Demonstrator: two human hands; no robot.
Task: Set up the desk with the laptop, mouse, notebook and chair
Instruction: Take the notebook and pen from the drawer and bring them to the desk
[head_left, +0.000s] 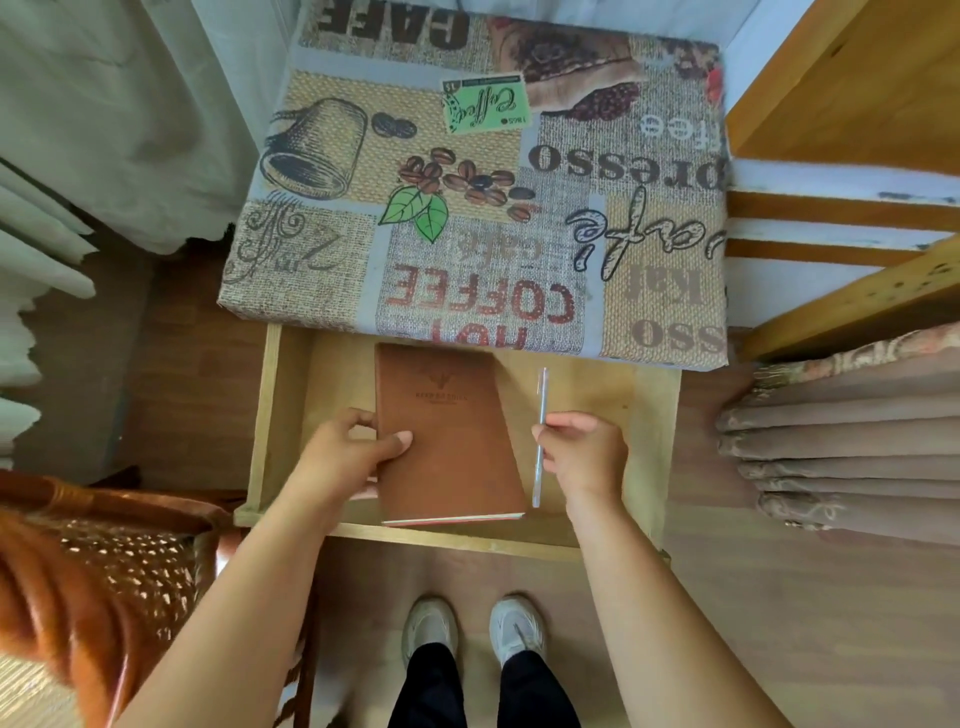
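Note:
A brown notebook (449, 415) lies in the open wooden drawer (644, 410) under the desk (483, 171), which carries a coffee-print cloth. My left hand (348, 447) grips the notebook's left edge, thumb on the cover. To the right of the notebook, my right hand (584, 449) pinches a clear pen (540, 410) between thumb and fingers. The pen lies lengthwise beside the notebook. A wicker chair (98, 566) with an orange-brown frame stands at the lower left. No laptop or mouse is in view.
Pale curtains (78, 130) hang at the left. A wooden shelf frame (852, 291) stands at the right, with brown folded fabric (841, 441) beside it. My feet in light shoes (472, 631) stand on the wood floor just before the drawer.

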